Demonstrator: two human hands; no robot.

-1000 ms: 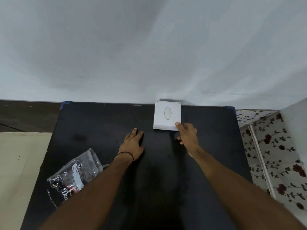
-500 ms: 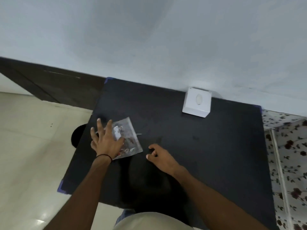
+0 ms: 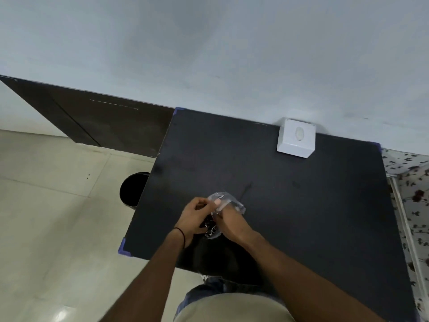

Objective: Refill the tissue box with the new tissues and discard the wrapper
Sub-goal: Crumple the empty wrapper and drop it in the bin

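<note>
A clear plastic wrapper with dark print is crumpled between both hands above the black table, near its front left part. My left hand grips its left side, fingers closed on the plastic. My right hand holds its right side, with a fold of plastic draped over the fingers. The white tissue box, with an oval slot on top, stands at the table's far edge against the wall, well away from both hands.
A black round bin stands on the tiled floor just left of the table, partly hidden under its edge. A flower-patterned surface lies beyond the table's right side. A grey wall runs behind the table.
My left hand picked the wrapper up from the table's left part and my right hand joined it; the wrapper is now bunched between both hands. The view shifted further left and down.
</note>
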